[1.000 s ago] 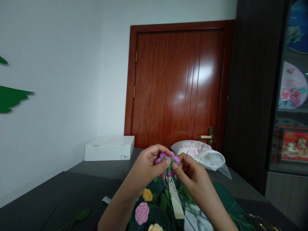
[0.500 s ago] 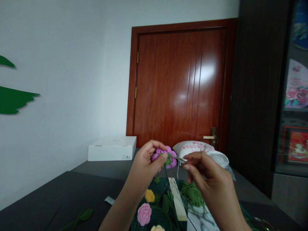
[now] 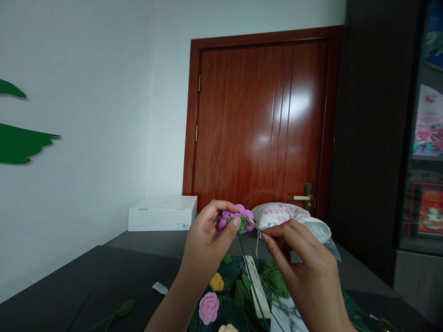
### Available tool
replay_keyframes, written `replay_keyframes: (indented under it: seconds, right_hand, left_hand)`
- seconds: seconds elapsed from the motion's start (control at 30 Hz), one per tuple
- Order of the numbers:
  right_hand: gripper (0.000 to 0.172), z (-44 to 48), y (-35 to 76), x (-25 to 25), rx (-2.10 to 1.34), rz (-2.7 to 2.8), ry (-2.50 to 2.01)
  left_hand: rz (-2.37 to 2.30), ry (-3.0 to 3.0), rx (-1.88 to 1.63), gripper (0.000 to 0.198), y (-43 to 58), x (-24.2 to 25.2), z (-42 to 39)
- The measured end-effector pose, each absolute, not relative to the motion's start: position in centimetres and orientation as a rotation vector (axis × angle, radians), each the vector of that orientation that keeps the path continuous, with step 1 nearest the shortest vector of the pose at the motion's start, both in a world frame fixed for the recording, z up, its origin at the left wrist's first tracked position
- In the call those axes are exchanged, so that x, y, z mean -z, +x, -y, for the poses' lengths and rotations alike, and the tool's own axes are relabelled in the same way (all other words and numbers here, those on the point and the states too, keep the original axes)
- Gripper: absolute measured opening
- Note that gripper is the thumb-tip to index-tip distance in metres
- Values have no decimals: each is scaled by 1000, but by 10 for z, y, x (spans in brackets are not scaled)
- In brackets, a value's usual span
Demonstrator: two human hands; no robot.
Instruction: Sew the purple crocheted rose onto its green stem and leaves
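Between the thumb and fingers of my left hand (image 3: 211, 233) is a purple crocheted flower (image 3: 248, 216) with a green centre facing me. A dark green stem (image 3: 247, 258) hangs down from it. My right hand (image 3: 301, 253) pinches a thin metal needle-like tool (image 3: 255, 224), whose tip touches the flower near its green part. A white strand (image 3: 257, 246) dangles just below. Under the hands, a pink crocheted rose (image 3: 209, 308), a yellow flower (image 3: 217, 282) and green leaves (image 3: 241, 291) lie on a green cutting mat (image 3: 224, 318).
A cream-coloured strip (image 3: 256, 288) and green yarn (image 3: 275, 279) lie on the mat. Behind stand a white box (image 3: 162, 213) and a white plastic bag (image 3: 287, 214) with pink print. A leaf on a stem (image 3: 125, 308) lies left on the dark table (image 3: 69, 276).
My right hand has come slightly left, and the metal tool now slopes more steeply at the flower. The flower has tilted a little, and its green stem shows more clearly. The view has shifted slightly.
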State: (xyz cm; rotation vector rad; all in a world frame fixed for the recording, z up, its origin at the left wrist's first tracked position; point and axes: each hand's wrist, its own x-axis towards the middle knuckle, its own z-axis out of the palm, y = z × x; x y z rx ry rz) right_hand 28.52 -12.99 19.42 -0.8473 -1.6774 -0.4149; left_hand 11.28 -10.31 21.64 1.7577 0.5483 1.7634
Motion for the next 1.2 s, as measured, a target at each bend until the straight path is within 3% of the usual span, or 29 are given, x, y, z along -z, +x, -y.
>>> replay_keyframes:
  seconds: [1.2]
  right_hand:
    - [12,131,275,-186,451,1651,-884]
  left_hand:
    - [-585,1805,-1801,12,119,-213,101]
